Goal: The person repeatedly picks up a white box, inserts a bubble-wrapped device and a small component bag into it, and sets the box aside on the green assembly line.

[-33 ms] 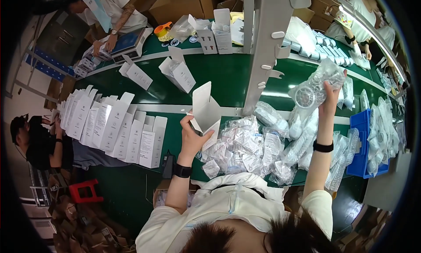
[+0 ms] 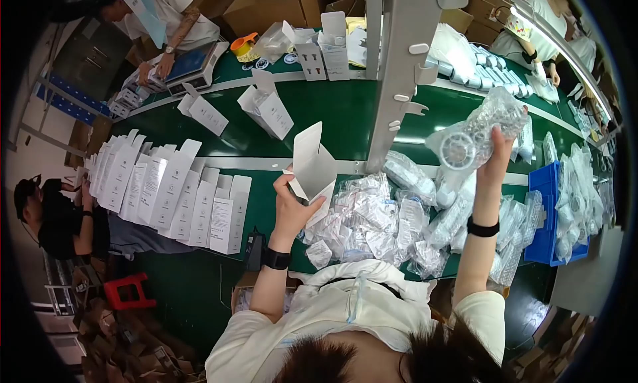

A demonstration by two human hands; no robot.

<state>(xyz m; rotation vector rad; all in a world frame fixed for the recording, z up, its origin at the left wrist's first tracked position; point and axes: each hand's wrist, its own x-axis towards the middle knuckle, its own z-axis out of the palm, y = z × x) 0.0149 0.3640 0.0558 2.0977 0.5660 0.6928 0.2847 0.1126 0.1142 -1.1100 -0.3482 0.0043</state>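
My left hand (image 2: 291, 210) is closed on an open white carton (image 2: 315, 165), which is tilted with its flap up and its mouth showing. Raised at the right, my right hand (image 2: 494, 158) grips a bubble-wrapped part (image 2: 460, 148); a round, spoked white end shows through the wrap. Between my arms lies a heap of small clear packets (image 2: 365, 213) with pale contents. Beside that heap, below my right hand, are more bubble-wrapped parts (image 2: 452, 217).
White cartons (image 2: 169, 190) stand in a row at left, by a person in black. Two open cartons (image 2: 267, 110) sit beyond the rail. A grey post (image 2: 397, 77) rises mid-bench. At right is a blue bin (image 2: 545, 213) with wrapped parts. Other people work at the far bench.
My right hand has shifted slightly left with the bubble-wrapped part. My left hand keeps its hold on the carton, almost still.
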